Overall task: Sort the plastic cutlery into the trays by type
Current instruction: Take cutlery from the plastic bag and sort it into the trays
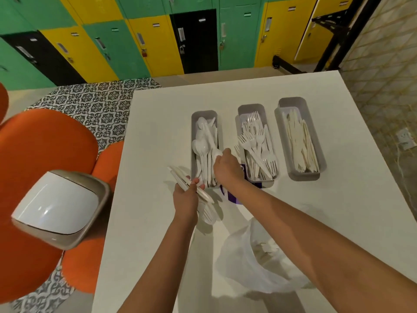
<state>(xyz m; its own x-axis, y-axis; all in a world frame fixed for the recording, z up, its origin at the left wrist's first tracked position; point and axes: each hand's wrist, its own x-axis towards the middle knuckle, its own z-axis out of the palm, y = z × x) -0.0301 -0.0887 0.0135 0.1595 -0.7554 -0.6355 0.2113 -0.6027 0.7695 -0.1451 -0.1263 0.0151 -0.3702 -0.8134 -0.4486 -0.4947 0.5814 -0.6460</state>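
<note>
Cutlery: white plastic spoons, forks and knives, most of it already lying in three grey trays in the middle of the frame, on a white table.
Spoon tray: leftmost of the three, well filled with spoons.
Fork tray: centre, piled with forks; one fork pokes over its left side.
Knife tray: rightmost, holding a neat layer of knives.
Left hand: below the spoon tray, fingers closed around a bundle of cutlery that fans toward the upper left and lower right.
Right hand: at the near end of the spoon tray, fingertips pinching one spoon over it.
Plastic bag: crumpled at the lower centre, with what looks like more cutlery inside.
Purple item: partly hidden under the right wrist; I cannot tell what it is.
Progress: judged well past halfway.
Left to do: the bundle in the left hand, and probably the bag's contents.
</note>
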